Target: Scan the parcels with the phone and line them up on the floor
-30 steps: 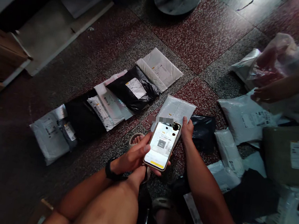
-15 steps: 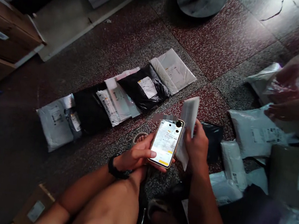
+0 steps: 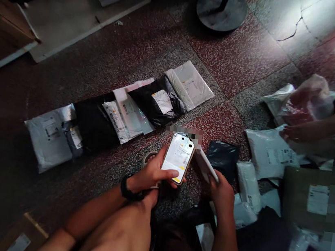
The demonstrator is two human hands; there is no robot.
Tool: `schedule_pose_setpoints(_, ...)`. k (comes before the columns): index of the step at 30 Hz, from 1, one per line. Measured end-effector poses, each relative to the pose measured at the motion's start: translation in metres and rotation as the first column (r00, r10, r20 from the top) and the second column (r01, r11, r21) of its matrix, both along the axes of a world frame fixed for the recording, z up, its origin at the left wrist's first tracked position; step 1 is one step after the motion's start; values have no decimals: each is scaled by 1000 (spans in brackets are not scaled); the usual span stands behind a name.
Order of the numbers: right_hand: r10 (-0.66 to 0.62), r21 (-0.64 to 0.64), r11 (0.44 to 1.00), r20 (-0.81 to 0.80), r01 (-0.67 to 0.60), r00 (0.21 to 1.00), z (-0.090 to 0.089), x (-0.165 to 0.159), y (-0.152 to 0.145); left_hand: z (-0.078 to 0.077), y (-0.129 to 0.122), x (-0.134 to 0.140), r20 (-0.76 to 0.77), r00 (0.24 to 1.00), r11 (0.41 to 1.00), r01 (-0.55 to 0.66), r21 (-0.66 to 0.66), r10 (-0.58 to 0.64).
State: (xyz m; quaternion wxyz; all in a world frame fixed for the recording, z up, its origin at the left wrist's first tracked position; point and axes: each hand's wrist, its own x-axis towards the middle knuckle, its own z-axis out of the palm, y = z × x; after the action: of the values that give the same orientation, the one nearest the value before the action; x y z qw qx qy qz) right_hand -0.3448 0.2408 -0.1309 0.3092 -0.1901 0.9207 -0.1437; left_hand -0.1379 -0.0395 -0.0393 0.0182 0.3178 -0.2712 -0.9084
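Note:
In my left hand [image 3: 152, 171] is a smartphone [image 3: 177, 156] with its lit screen facing up, my thumb lying across the lower part of the screen. My right hand [image 3: 223, 190] grips a thin white mailing packet [image 3: 207, 163], seen nearly edge-on just right of the phone. A roll of tape [image 3: 150, 157] is partly hidden behind my left hand. Beyond my hands, a row of overlapping parcels lies on the floor: a white mailer [image 3: 49, 132], a black bag [image 3: 89, 121], a labelled black bag [image 3: 160, 102] and a padded white mailer [image 3: 193, 85] among them.
At right, another person's hand [image 3: 298, 132] touches a white parcel [image 3: 271, 149] in a pile of several parcels, near a large grey-green parcel [image 3: 296, 194]. A round stand base [image 3: 220, 15] is at the top; cardboard boxes [image 3: 5, 30] stand at left.
The white packet in my right hand has turned from showing its face to nearly edge-on and dropped lower. My thumb has moved on the phone screen. The view has shifted slightly.

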Motion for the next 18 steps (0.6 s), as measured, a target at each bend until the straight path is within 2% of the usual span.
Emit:
schedule_pose_setpoints(4,-32,-13,999,3,32,999,-6,-9,0,-6,-6,-7,29,991,977,-126,-171,133)
schedule_pose_setpoints(8,-38,-80,996,53,42,998,-9,-13,3,-10,-13,-9,62,981,949,-163,-271,186)
schedule_pose_setpoints(10,-77,-109,991,47,82,996,-5,-17,7,-12,-16,-8,47,975,956,-204,-212,218)
schedule_pose_setpoints(13,-219,-140,968,-58,210,974,5,-32,10,-17,-21,-6,24,961,960,-273,-66,275)
schedule_pose_setpoints(16,-353,-236,920,-154,312,923,9,-72,-3,-22,-27,-3,18,948,948,-318,-5,318)
schedule_pose_setpoints(18,-416,-348,874,-172,340,893,1,-112,-33,-23,-31,-1,18,945,944,-328,20,328)
